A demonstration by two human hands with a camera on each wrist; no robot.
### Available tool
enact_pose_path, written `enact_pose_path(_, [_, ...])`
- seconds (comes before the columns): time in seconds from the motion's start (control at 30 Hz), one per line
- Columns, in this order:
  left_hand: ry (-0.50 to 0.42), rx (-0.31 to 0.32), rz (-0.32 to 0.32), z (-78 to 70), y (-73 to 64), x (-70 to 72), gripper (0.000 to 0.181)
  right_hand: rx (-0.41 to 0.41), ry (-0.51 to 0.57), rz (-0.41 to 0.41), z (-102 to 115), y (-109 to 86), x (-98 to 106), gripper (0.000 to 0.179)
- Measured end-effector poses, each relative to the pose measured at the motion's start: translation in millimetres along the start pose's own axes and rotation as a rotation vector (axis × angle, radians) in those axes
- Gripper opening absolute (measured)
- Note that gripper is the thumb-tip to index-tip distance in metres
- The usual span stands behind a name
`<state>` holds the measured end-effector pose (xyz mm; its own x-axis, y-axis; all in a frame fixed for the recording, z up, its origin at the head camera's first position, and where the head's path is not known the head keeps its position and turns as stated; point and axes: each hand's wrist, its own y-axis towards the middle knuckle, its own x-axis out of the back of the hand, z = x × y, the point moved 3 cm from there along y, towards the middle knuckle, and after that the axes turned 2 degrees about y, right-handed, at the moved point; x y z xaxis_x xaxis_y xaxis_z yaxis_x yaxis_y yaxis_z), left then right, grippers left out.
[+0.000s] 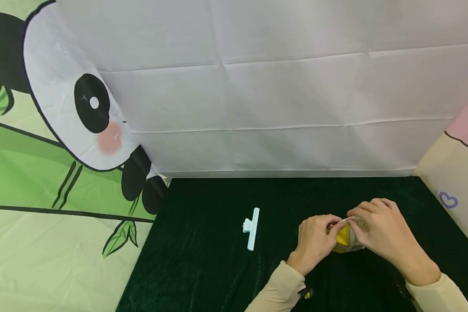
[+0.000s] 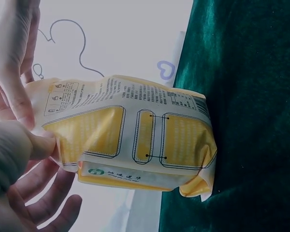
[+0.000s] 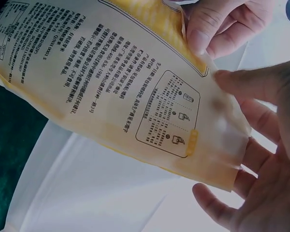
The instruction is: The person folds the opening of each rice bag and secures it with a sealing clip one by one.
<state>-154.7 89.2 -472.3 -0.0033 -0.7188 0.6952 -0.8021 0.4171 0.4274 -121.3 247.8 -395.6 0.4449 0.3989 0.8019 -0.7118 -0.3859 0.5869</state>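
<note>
A yellow and off-white printed food bag (image 1: pixel 344 238) is between both hands at the right of the dark green table. My left hand (image 1: pixel 316 237) pinches one top corner between thumb and index finger; in the left wrist view its other fingers spread below. My right hand (image 1: pixel 382 227) pinches the top edge close by, thumb on the near face, as the right wrist view shows with the bag's printed panel (image 3: pixel 111 82). Whether the bag's mouth is cut cannot be told. A pale blue-white bag clip (image 1: pixel 253 229) lies on the cloth left of the hands.
Dark green velvet cloth (image 1: pixel 203 260) covers the table. Behind it hangs a creased white sheet (image 1: pixel 281 95). A panda-print curtain (image 1: pixel 62 182) borders the left side, and a cream and pink printed curtain (image 1: pixel 456 182) the right.
</note>
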Motion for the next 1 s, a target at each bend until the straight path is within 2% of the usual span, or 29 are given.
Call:
enact_pose_path(0.4, [-0.06, 0.009, 0.017, 6.3, -5.6, 2.1, 0.025, 0.007, 0.024, 0.016, -2.6, -1.6, -1.1, 0.024])
enact_pose_path(0.67, [-0.044, -0.018, 0.013, 6.8, -3.5, 2.8, 0.024, 0.003, -0.013, 0.007, -1.1, 0.6, -2.4, 0.019])
enact_pose_path(1.0, [-0.014, -0.016, 0.002, 7.3, -3.5, -0.3, 0.026, 0.019, -0.06, 0.02, 3.5, 0.6, -7.5, 0.019])
